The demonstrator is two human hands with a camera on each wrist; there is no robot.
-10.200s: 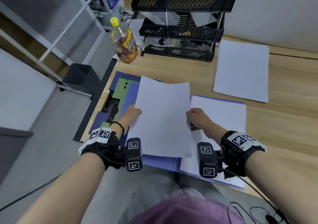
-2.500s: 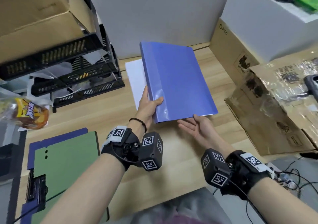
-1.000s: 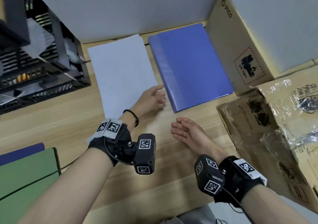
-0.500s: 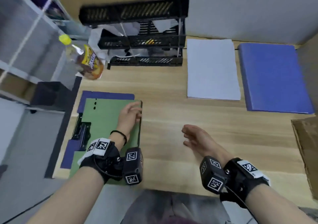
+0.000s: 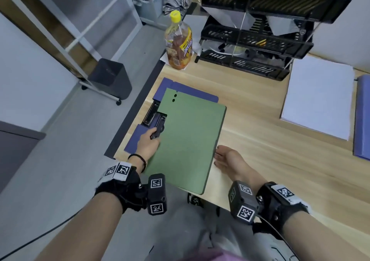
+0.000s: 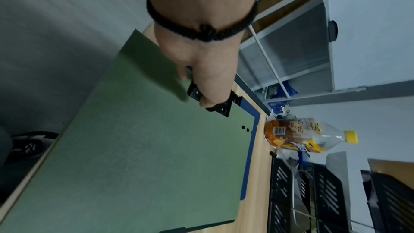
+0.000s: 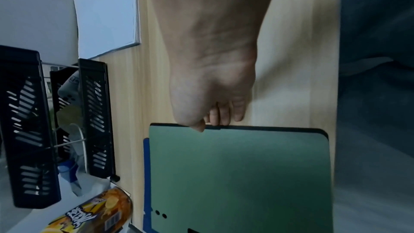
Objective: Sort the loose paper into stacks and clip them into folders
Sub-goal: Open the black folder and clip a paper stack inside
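A green folder [image 5: 188, 140] lies at the desk's near left, on top of a blue folder [image 5: 192, 93]. My left hand [image 5: 149, 141] grips the black clip [image 5: 158, 129] on the green folder's left side; in the left wrist view the fingers [image 6: 206, 93] curl over the clip [image 6: 220, 110]. At the folder's right edge my right hand [image 5: 225, 157] pinches the cover, thumb on top [image 7: 199, 127]. The stack of white paper [image 5: 318, 94] lies at the far right, with a second blue folder [image 5: 363, 118] beside it.
A black tiered tray rack [image 5: 260, 30] stands at the back of the desk, with a drink bottle [image 5: 179, 44] to its left. A dark bin [image 5: 110, 78] sits on the floor off the desk's left edge. Bare wood [image 5: 270, 160] lies between the folders and the paper.
My left hand has moved from the green folder's right edge to the clip on its left. My right hand has come left onto the folder's right edge.
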